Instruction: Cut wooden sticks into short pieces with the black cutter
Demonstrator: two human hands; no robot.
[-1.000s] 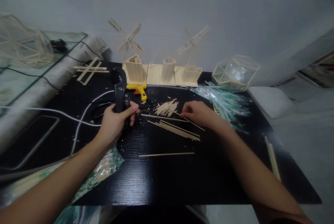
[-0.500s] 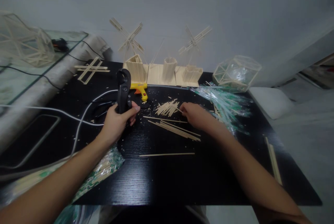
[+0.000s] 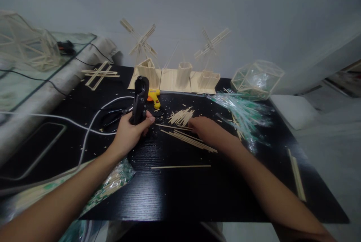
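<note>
My left hand [image 3: 130, 131] is wrapped round a black hand tool with a curved, hooked head [image 3: 140, 99], held upright over the table; it looks like a cutter. My right hand [image 3: 207, 131] is closed, its fingertips down at the right edge of a pile of short wooden sticks [image 3: 182, 117]. The fingertips also meet the right end of a long thin stick [image 3: 170, 126]; what they pinch is hidden. Just below lie several long sticks [image 3: 188, 139] side by side. A single stick [image 3: 180, 167] lies apart, nearer the front edge.
Behind the tool is a yellow glue gun [image 3: 154, 98]. Stick-built models on wooden bases [image 3: 172, 80] stand along the wall. Plastic wrappers [image 3: 242, 110] lie right, bagged sticks [image 3: 113, 185] front left. A white cable [image 3: 87, 136] crosses the left side. Two sticks [image 3: 296, 176] lie far right.
My left hand has shifted right with the black tool, now partly covering the glue gun. My right hand has moved slightly left and down, from the short pile toward the long stick's end.
</note>
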